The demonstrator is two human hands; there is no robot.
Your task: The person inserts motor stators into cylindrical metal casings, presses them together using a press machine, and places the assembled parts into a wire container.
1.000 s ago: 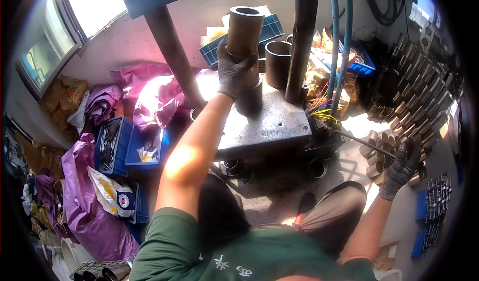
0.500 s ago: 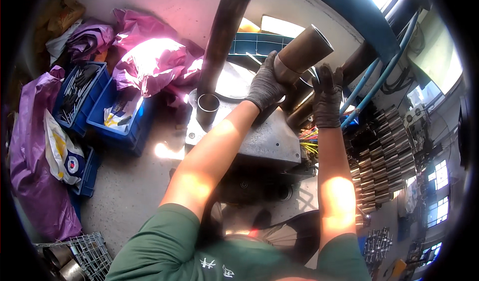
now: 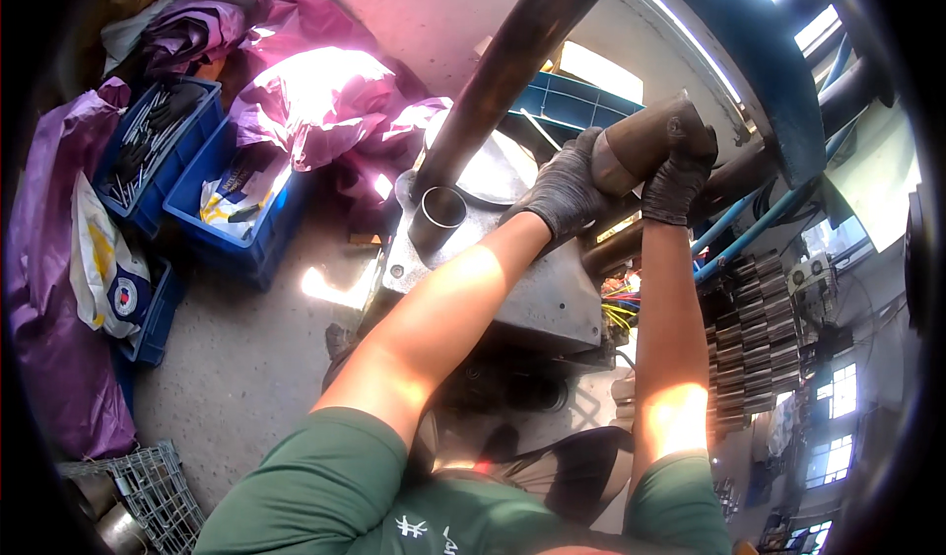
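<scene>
Both my hands wear dark grey gloves and grip one short, thick metal tube (image 3: 631, 146), held tilted above the grey steel plate (image 3: 552, 294) of a press. My left hand (image 3: 564, 190) wraps the tube's lower end from below. My right hand (image 3: 680, 171) clasps its upper end from the right. A smaller open metal sleeve (image 3: 439, 218) stands upright on the plate, left of my hands. A dark steel column (image 3: 512, 62) rises just behind the sleeve.
Blue crates (image 3: 232, 215) with small parts and purple plastic sheeting (image 3: 315, 92) lie at left on the concrete floor. Stacked metal cylinders (image 3: 749, 338) fill the right side. A blue press frame (image 3: 749, 52) and blue hoses (image 3: 759, 220) run at upper right. A wire basket (image 3: 148, 491) sits lower left.
A second ago my left hand alone held the tube upright while my right hand hung by the stacked cylinders. My right hand has come up onto the tube, which now lies tilted.
</scene>
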